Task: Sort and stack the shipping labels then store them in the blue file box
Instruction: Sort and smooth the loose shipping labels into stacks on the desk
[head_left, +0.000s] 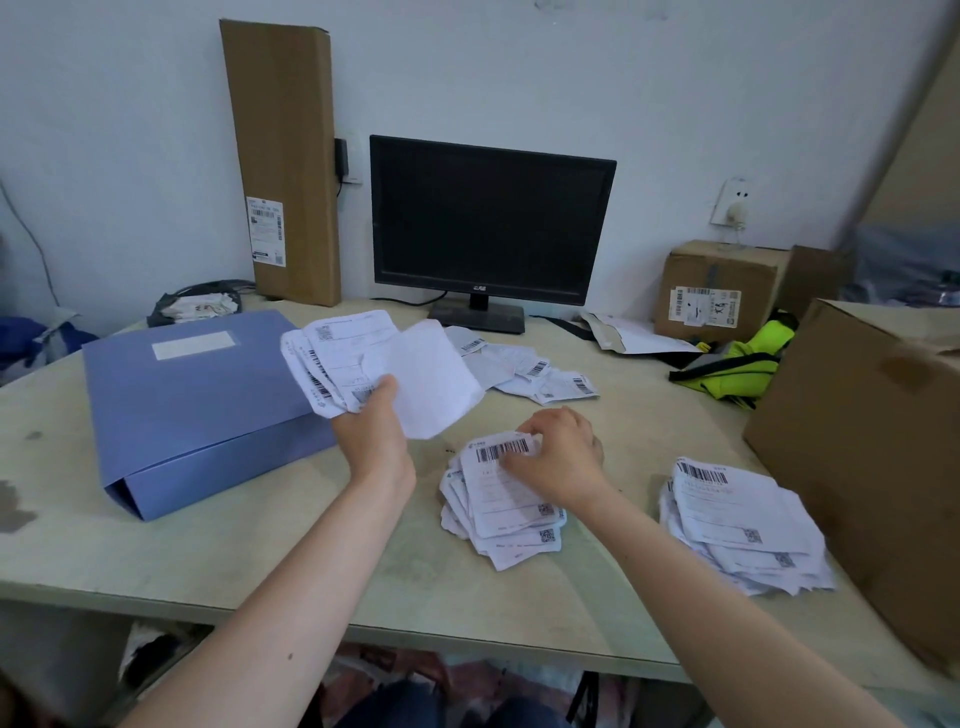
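Observation:
My left hand (375, 427) grips a fanned bunch of white shipping labels (384, 364) above the table, beside the right end of the closed blue file box (192, 405). My right hand (563, 457) rests with curled fingertips on the top label of a middle stack (506, 506), touching its barcode end. A second stack of labels (737, 525) lies to the right. Loose labels (530, 371) are scattered in front of the monitor.
A dark monitor (491, 223) stands at the back. A tall flat carton (283, 156) leans on the wall. A small cardboard box (719, 291) and a large carton (872, 457) crowd the right side, with a neon-yellow bag (737, 364) between them.

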